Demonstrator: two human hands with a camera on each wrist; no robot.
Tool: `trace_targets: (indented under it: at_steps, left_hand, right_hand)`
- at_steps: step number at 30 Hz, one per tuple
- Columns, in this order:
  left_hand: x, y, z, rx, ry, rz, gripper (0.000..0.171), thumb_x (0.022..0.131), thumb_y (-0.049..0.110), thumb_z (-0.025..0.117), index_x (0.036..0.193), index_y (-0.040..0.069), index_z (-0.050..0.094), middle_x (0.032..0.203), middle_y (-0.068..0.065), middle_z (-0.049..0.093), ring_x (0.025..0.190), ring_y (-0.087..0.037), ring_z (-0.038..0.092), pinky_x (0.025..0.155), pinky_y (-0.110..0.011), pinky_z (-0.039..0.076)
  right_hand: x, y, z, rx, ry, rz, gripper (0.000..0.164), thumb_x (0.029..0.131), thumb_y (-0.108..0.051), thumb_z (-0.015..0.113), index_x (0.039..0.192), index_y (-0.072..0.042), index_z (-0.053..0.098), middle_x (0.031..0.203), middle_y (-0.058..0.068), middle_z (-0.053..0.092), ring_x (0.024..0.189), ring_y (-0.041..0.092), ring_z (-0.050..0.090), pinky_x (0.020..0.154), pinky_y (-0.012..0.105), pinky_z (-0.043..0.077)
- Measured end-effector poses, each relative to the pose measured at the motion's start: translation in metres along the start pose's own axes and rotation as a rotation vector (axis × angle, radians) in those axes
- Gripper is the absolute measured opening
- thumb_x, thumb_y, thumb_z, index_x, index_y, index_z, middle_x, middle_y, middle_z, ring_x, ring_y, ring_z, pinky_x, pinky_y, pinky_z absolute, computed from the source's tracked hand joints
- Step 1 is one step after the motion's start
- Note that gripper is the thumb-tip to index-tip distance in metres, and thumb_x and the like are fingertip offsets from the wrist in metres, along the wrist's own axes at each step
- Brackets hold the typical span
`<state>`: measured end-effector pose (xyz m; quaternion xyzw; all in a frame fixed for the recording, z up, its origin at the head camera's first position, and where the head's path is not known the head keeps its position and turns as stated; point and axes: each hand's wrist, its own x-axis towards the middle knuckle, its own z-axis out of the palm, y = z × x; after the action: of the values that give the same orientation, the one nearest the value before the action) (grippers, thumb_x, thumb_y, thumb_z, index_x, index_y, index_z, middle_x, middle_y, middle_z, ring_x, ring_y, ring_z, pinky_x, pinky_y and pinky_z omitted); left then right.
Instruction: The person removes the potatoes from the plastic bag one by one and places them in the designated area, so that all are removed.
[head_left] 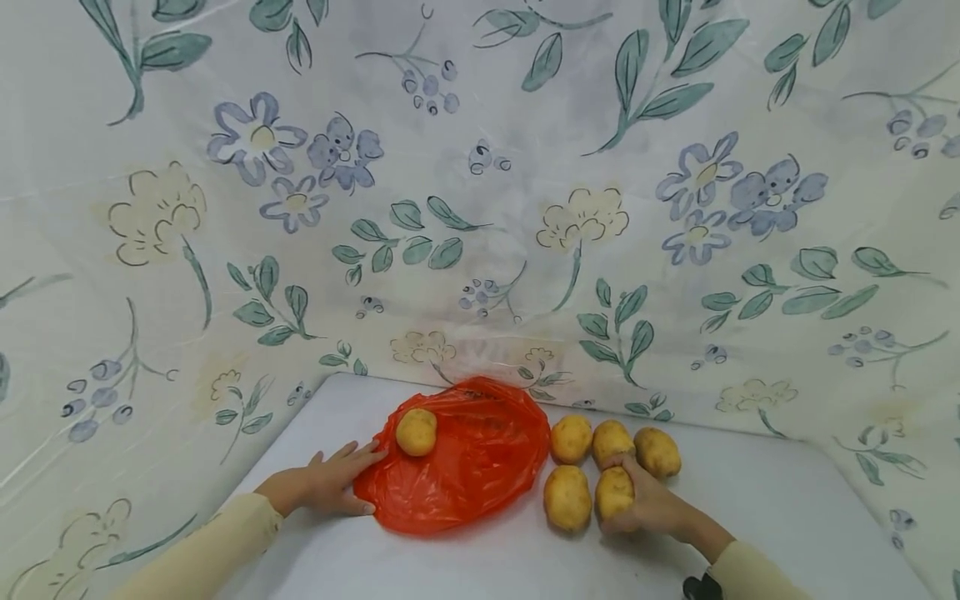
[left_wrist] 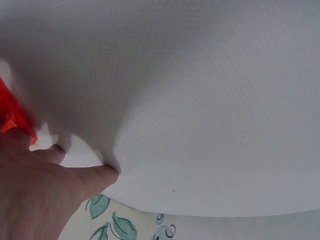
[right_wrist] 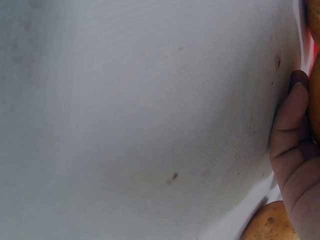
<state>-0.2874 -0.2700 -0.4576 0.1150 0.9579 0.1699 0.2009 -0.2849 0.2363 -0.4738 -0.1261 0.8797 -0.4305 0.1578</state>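
A red plastic bag (head_left: 487, 475) lies spread flat on the white table, with one potato (head_left: 416, 432) resting on its left part. My left hand (head_left: 330, 482) has its fingers spread and touches the bag's left edge; in the left wrist view a corner of the bag (left_wrist: 14, 112) shows by the fingers. To the right of the bag, my right hand (head_left: 651, 504) grips a potato (head_left: 615, 493) from its right side, fingers and thumb around it. Just left of that one sits another potato (head_left: 567, 498). The right wrist view shows the gripped potato (right_wrist: 315, 102) only in part.
Behind the right hand, a row of three potatoes stands: left (head_left: 571, 439), middle (head_left: 612, 442) and right (head_left: 657, 452). The white table (head_left: 780, 508) extends to the right and front. A floral sheet (head_left: 480, 183) hangs behind it and along the sides.
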Motion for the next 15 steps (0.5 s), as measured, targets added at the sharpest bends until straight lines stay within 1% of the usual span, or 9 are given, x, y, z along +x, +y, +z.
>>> trace_targets:
  at_steps: [2,4,9,12,15]
  left_hand:
    - [0.0002,-0.0002,0.0008,0.004,-0.003,0.01,0.092,0.077,0.05,0.078,0.153,0.018,0.037,0.162,-0.013,0.027,0.147,-0.05,0.013,0.108,-0.079,0.004]
    - [-0.0008,-0.0007,0.0009,0.009,-0.005,0.013,0.092,0.078,0.05,0.078,0.153,0.017,0.036,0.162,-0.013,0.026,0.147,-0.05,0.013,0.108,-0.079,0.004]
    - [-0.0024,-0.0023,-0.0022,0.019,-0.003,0.006,0.093,0.078,0.05,0.078,0.154,0.017,0.036,0.163,-0.014,0.025,0.146,-0.051,0.012,0.108,-0.08,0.004]
    - [-0.0007,-0.0009,-0.0037,0.007,-0.002,0.003,0.093,0.078,0.05,0.078,0.154,0.017,0.035,0.163,-0.015,0.024,0.146,-0.051,0.011,0.108,-0.08,0.003]
    - [0.0022,0.0007,-0.0015,-0.008,-0.01,0.005,0.093,0.077,0.048,0.079,0.153,0.017,0.036,0.163,-0.016,0.024,0.146,-0.052,0.01,0.108,-0.08,0.003]
  right_hand:
    - [-0.0008,0.0021,0.0003,0.0,0.0,0.004,0.082,0.067,-0.024,0.088,0.133,-0.012,0.041,0.129,0.011,0.05,0.113,0.026,0.049,0.096,0.05,0.043]
    - [-0.0007,0.0041,0.0012,0.003,-0.008,0.0,0.082,0.068,-0.025,0.088,0.133,-0.013,0.04,0.129,0.011,0.05,0.112,0.025,0.049,0.095,0.048,0.043]
    - [0.0017,0.0033,0.0018,0.012,-0.014,-0.034,0.083,0.068,-0.026,0.088,0.134,-0.013,0.039,0.129,0.01,0.049,0.111,0.023,0.049,0.094,0.043,0.042]
    - [0.0009,0.0008,-0.0001,0.013,0.004,-0.032,0.084,0.067,-0.025,0.088,0.134,-0.013,0.038,0.13,0.011,0.048,0.11,0.023,0.05,0.094,0.044,0.043]
    - [-0.0014,0.0014,-0.0013,0.016,0.022,0.003,0.088,0.066,-0.025,0.089,0.135,-0.014,0.036,0.132,0.012,0.047,0.112,0.024,0.05,0.096,0.048,0.043]
